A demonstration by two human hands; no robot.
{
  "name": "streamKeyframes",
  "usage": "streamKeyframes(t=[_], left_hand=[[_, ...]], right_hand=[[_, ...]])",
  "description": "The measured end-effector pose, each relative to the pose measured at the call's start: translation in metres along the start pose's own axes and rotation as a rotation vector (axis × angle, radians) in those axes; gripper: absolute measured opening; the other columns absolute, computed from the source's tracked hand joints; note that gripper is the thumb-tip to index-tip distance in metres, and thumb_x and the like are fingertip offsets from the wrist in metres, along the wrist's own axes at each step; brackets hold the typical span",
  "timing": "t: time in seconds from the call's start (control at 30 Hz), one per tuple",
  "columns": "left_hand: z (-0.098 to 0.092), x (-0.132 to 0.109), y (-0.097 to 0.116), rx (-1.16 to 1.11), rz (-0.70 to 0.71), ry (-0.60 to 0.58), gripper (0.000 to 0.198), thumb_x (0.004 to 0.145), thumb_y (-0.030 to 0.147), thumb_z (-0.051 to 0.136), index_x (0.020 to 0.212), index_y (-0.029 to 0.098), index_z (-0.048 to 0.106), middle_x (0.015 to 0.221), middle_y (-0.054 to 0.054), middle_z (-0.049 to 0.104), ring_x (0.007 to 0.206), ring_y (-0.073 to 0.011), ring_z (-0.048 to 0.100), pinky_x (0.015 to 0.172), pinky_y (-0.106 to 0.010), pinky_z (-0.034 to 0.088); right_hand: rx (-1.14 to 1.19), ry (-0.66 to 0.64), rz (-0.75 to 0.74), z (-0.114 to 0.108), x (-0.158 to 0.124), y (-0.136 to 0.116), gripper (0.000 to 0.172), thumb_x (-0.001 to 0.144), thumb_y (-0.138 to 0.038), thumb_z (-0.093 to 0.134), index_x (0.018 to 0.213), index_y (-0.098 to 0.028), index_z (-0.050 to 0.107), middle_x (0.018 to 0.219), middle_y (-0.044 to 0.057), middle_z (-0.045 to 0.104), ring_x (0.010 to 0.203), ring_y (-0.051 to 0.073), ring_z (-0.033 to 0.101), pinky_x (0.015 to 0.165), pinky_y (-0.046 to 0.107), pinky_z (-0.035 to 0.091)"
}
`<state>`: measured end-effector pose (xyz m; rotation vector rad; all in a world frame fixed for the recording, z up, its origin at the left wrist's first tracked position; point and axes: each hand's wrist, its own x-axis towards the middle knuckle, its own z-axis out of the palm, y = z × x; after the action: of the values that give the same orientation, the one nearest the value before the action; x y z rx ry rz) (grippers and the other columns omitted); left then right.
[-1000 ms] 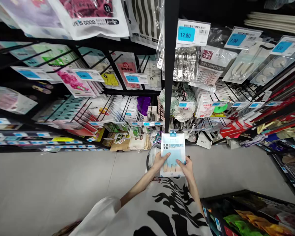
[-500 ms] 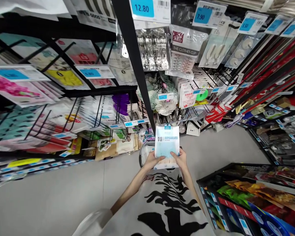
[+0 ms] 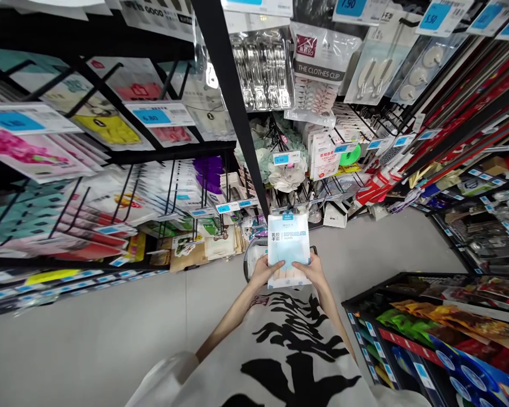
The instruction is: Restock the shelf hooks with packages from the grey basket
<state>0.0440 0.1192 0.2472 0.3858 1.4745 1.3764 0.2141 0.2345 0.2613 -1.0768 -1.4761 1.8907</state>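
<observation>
A white and light-blue pack of disposable latex gloves [image 3: 289,246] is held upright in front of my body, its printed front facing me. My left hand [image 3: 263,271] grips its lower left edge, thumb lying on the front. On the opposite edge my right hand [image 3: 313,269] holds it the same way, with the thumb pressed on the face. The fingers behind the pack are hidden. Beneath the pack and hands, partly covered, is a dark-rimmed basket [image 3: 249,258]; little of its inside shows.
Ahead, a black shelf post [image 3: 233,85] divides racks of hanging goods. Glove packs [image 3: 108,121] hang on hooks to the left, clothes-clip packs [image 3: 322,62] to the right. A snack shelf [image 3: 441,333] stands at my lower right. Grey floor [image 3: 110,339] runs between the shelves.
The view has shifted slightly, so the racks sit a little higher. Both hands still hold the glove pack; my thumbs have moved slightly on its front.
</observation>
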Motion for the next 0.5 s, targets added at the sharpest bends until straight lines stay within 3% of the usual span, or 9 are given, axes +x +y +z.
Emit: streamKeyframes(t=[0.33, 0.5], left_hand=[[0.004, -0.008, 0.001, 0.012, 0.030, 0.006, 0.063, 0.065, 0.048, 0.091, 0.111, 0.009, 0.072, 0.114, -0.018, 0.076, 0.100, -0.0327, 0.073, 0.087, -0.041, 0.060], [0.004, -0.008, -0.005, 0.025, 0.054, 0.000, 0.060, 0.067, 0.047, 0.089, 0.111, 0.011, 0.072, 0.111, -0.016, 0.077, 0.098, -0.0306, 0.073, 0.086, -0.040, 0.060]], right_hand=[[-0.008, -0.009, -0.002, 0.000, -0.014, -0.001, 0.048, 0.063, -0.038, 0.091, 0.104, -0.017, 0.076, 0.091, 0.005, 0.077, 0.078, 0.023, 0.067, 0.071, 0.033, 0.055], [0.005, 0.034, 0.098, -0.003, -0.016, 0.010, 0.047, 0.062, -0.041, 0.092, 0.098, -0.015, 0.076, 0.090, 0.007, 0.078, 0.076, 0.024, 0.069, 0.070, 0.034, 0.057]])
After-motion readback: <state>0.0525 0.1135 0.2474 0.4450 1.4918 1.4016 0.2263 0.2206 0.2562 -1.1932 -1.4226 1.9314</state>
